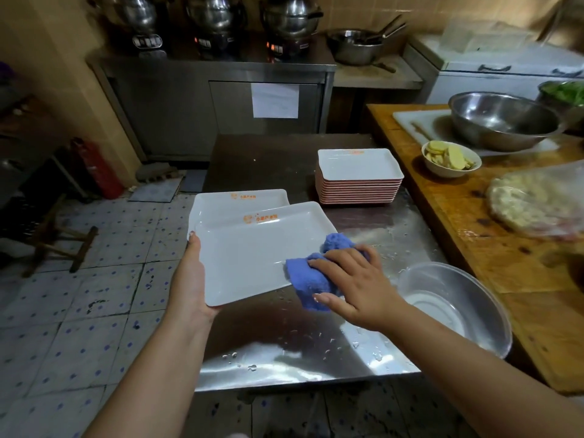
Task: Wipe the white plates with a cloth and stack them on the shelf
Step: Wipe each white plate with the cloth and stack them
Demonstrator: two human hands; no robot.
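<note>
My right hand (354, 279) lies on a bunched blue cloth (316, 276), fingers curled over it and thumb along its near edge, pressing it onto the right rim of a white rectangular plate (249, 257). My left hand (192, 279) grips that plate by its left edge, thumb lying along the rim and the palm underneath, so the plate is tilted above the wet steel table (316, 349). Just behind it, partly covered, lies a second white plate (221, 200) with the same orange logo. Farther back on the table stands a stack of matching plates (358, 178). Near my right forearm sits a clear plastic basin (455, 298). To the right runs a wooden counter (474, 248) carrying a bowl of sliced ginger (450, 158) and a steel mixing bowl (502, 120).
</note>
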